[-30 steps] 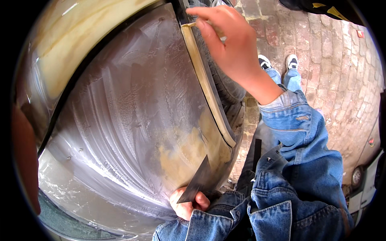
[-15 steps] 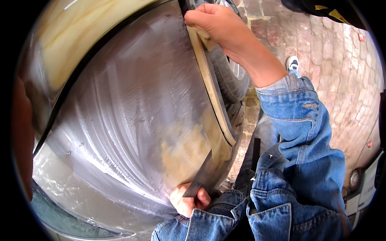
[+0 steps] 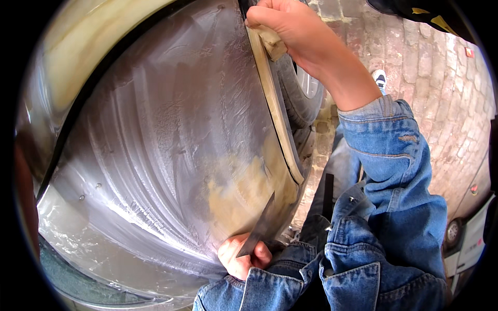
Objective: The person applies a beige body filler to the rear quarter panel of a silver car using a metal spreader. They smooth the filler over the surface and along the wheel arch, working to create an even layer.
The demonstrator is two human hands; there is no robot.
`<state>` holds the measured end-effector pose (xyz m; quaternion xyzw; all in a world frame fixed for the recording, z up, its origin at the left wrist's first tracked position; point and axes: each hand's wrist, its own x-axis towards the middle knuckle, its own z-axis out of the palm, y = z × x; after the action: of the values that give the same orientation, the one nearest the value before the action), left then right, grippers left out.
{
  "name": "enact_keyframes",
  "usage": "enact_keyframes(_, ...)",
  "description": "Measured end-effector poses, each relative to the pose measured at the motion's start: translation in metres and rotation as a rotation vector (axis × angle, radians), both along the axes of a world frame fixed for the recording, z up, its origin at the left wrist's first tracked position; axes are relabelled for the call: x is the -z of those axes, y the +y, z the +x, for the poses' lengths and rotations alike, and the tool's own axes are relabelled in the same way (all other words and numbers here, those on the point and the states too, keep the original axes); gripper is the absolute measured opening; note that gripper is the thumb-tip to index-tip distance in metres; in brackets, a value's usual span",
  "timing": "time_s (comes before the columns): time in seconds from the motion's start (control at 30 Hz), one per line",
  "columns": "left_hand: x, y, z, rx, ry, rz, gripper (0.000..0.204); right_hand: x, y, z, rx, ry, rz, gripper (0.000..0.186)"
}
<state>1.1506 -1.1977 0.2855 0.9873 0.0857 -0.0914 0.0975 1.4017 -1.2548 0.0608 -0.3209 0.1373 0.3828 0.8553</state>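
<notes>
A grey car body panel [image 3: 155, 119] curves across the middle, streaked with whitish dust, with a beige patch [image 3: 241, 194] low on its right side. At the top of its right edge, my right hand [image 3: 285, 20] is closed around a beige folded piece [image 3: 274, 44], perhaps sandpaper or cloth; it lies against the beige arch lip [image 3: 275, 103]. Below the patch, my left hand [image 3: 241, 256] is closed next to the panel. A dark blade-like strip [image 3: 259, 223] runs up from its fingers; how they grip it is partly hidden.
Beside the arch lip is the car's tyre [image 3: 293, 96]. A yellowish panel [image 3: 98, 46] lies beyond a black gap at upper left. Brick paving [image 3: 430, 98] spreads to the right, with a shoe [image 3: 379, 78] on it. Another vehicle [image 3: 469, 243] stands at lower right.
The view has shifted slightly. My right hand and the beige piece appear slightly farther right, still at the arch lip's top. My left hand has hardly moved.
</notes>
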Motion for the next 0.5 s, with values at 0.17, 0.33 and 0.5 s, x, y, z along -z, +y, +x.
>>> enact_keyframes(0.17,0.003,0.003,0.001,0.046,-0.082,-0.024,0.009,0.001,-0.008,-0.005,-0.032,0.014,0.094,0.012)
enact_keyframes(0.33,-0.004,0.004,0.000,0.041,0.023,-0.030,0.008,0.009,-0.010,-0.013,0.331,-0.744,-0.278,0.024)
enact_keyframes(0.5,-0.003,0.004,-0.003,0.006,0.036,-0.060,0.009,0.013,-0.011,-0.014,0.507,-1.160,-0.635,0.020)
